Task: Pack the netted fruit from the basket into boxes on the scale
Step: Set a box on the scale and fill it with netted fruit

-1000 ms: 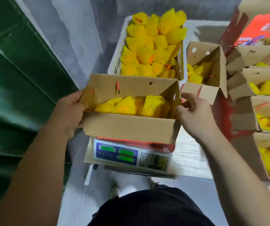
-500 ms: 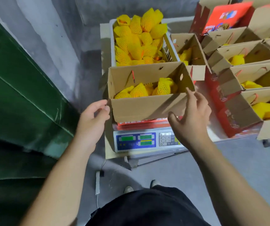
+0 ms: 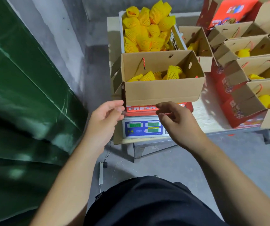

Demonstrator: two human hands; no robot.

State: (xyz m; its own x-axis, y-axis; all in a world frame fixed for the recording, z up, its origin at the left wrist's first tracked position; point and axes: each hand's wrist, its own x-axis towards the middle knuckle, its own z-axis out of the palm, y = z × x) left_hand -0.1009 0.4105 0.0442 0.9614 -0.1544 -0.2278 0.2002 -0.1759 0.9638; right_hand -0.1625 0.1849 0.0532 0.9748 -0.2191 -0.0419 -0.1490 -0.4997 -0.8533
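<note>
An open cardboard box [image 3: 162, 92] stands on the scale [image 3: 143, 128], with several fruits in yellow foam netting [image 3: 173, 72] at its bottom. Behind it a white basket [image 3: 121, 31] is heaped with netted fruit [image 3: 145, 31]. My left hand [image 3: 105, 118] hovers just below the box's near left corner, fingers loosely curled, holding nothing. My right hand [image 3: 175, 118] hangs in front of the scale's display, fingers relaxed and empty, just below the box's front wall.
To the right, several open cardboard boxes [image 3: 251, 62] with netted fruit stand on the low table [image 3: 212, 121]. A green tarp [image 3: 21, 98] fills the left. A grey concrete wall rises behind, and a cable lies on the floor [image 3: 229, 160].
Both hands have let go of the box's sides and dropped back to just below its front. The view pulled back and upward, showing more floor.
</note>
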